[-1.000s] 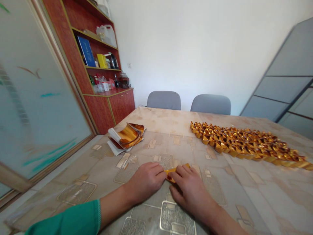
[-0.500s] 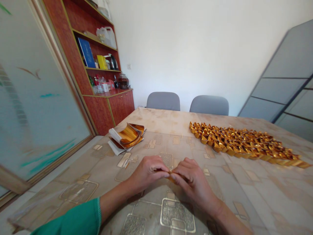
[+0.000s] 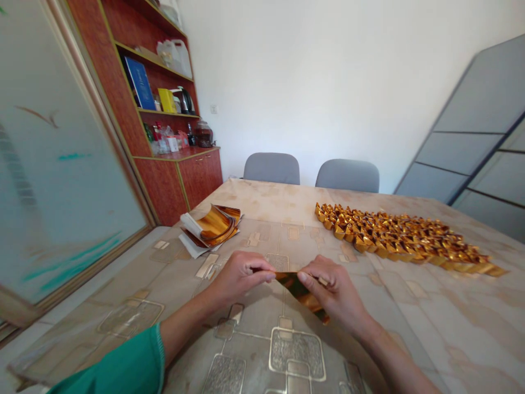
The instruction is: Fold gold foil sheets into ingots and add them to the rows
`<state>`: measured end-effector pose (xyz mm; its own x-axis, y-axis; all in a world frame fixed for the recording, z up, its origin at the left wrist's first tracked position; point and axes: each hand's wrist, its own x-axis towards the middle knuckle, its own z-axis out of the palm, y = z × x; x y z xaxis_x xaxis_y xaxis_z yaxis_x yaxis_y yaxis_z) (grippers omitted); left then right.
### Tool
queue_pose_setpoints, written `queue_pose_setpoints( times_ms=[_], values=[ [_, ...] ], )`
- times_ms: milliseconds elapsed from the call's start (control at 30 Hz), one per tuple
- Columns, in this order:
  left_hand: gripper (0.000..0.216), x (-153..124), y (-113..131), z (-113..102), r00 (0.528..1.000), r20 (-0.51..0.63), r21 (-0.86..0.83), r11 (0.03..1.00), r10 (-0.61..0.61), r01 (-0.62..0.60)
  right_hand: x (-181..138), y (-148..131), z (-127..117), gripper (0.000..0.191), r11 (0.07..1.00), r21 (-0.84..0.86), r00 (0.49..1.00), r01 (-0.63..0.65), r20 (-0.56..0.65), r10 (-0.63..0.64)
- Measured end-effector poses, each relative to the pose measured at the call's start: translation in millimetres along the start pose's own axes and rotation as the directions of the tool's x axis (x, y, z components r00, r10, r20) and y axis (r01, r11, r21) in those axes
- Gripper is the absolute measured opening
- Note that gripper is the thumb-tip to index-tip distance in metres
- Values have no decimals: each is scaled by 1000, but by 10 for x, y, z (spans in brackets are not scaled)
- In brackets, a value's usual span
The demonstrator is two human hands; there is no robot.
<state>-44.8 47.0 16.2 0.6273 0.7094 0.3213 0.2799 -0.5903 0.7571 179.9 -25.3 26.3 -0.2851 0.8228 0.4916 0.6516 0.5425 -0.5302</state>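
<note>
Over patterned cloth [image 3: 256, 358], left hand [image 3: 241, 276] and right hand [image 3: 337, 287] pinch gold foil [image 3: 302, 291], partly hidden behind the right.

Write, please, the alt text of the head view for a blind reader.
The left hand and right hand hold a gold sheet over a patterned table. Curled gold sheets lie beyond at left, many folded gold pieces at right.

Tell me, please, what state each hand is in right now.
Left hand: closed, pinching a corner of the gold paper.
Right hand: closed, holding the same gold paper.
</note>
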Motion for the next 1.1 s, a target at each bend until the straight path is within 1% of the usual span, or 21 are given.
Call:
queue_pose_setpoints(
  times_ms=[67,100,167,233,267,300,333,400,433,467,500,533,600,667,700,733,767,833,867,1000,1100],
  values=[
    [21,4,15,-25,997,-59,-43,998,-53,50,2,30,-39,42,999,-38,999,22,-26,-23],
    [22,2,19,-24,990,-103,-77,993,-100,93,0,50,-61,41,997,-78,997,25,-71,-31],
    [24,-14,29,25,965,-181,-128,977,-190,168,-11,88,-100,39,977,-214,976,2,-211,-48],
    [24,-45,58,143,960,-167,-182,964,-226,196,-29,96,-106,33,929,-369,941,-35,-325,-93],
    [23,-63,83,223,967,-102,-232,951,-233,204,-40,80,-89,29,901,-433,933,-34,-337,-127],
    [25,-81,113,309,969,1,-410,884,-245,224,-51,49,-59,26,881,-473,938,-10,-310,-156],
    [31,-98,146,393,969,70,-579,782,-236,232,-62,5,-16,24,868,-496,945,25,-272,-182],
    [40,-122,204,528,965,160,-776,577,-210,254,-80,-99,87,21,867,-485,964,115,-157,-216],
    [40,-127,222,569,958,158,-824,502,-241,262,-85,-146,136,20,869,-474,967,139,-124,-223],
    [39,-128,229,591,948,139,-851,455,-288,263,-88,-182,177,19,882,-449,971,146,-104,-214],
    [38,-126,227,597,937,115,-863,434,-331,259,-87,-202,205,19,903,-403,976,149,-88,-201],
    [37,-120,217,590,927,91,-861,438,-364,257,-85,-204,222,18,928,-346,978,135,-102,-180],
    [38,-108,187,560,924,75,-828,493,-374,267,-72,-158,224,15,976,-209,974,56,-202,-99],
    [40,-104,161,538,938,92,-769,575,-334,281,-58,-73,211,13,997,-41,943,-68,-330,50],
    [41,-106,153,534,945,97,-737,615,-313,280,-53,-29,206,16,989,71,931,-130,-336,146],
    [41,-112,148,536,951,103,-707,651,-292,276,-50,10,205,18,962,198,928,-186,-287,238],
    [41,-120,144,542,956,105,-680,682,-273,269,-50,41,207,19,921,311,928,-235,-210,308],
    [40,-137,142,556,963,99,-646,721,-249,253,-54,77,216,24,835,458,926,-306,-62,373],
    [39,-142,143,562,964,96,-639,727,-247,250,-56,83,220,27,809,490,923,-323,-27,385],
    [32,-129,171,566,961,107,-682,685,-256,258,-56,74,227,31,772,536,907,-341,-27,420],
    [27,-102,193,545,948,92,-694,663,-305,281,-53,61,241,33,754,559,901,-346,-27,434]
  ],
)
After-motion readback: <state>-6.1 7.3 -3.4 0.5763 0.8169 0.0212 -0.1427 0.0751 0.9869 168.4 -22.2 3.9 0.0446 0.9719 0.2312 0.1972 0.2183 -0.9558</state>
